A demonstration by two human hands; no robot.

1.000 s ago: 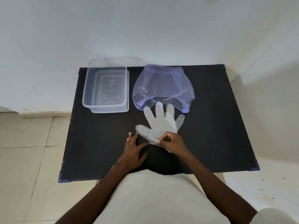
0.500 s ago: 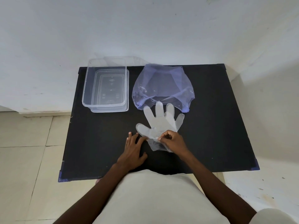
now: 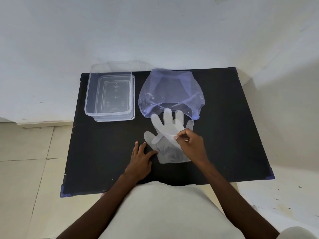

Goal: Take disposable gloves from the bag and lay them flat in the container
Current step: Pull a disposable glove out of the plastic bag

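Clear disposable gloves [image 3: 166,135] lie spread on the black table [image 3: 233,135], fingers pointing away from me toward the bag. My right hand [image 3: 191,145] pinches a thin layer of glove film near the palm. My left hand [image 3: 140,159] rests flat on the table with its thumb pressing the cuff edge. The translucent bluish bag [image 3: 170,94] sits open just beyond the fingertips. An empty clear plastic container [image 3: 110,94] stands at the far left of the table.
The table's back edge meets a white wall [image 3: 155,31]. Tiled floor [image 3: 25,169] lies to the left and a pale floor to the right. A clear lid lies under the container.
My right hand has moved up from the glove's cuff to its palm area, pinching the film there. The cuff now lies spread flat. My left hand has barely moved.
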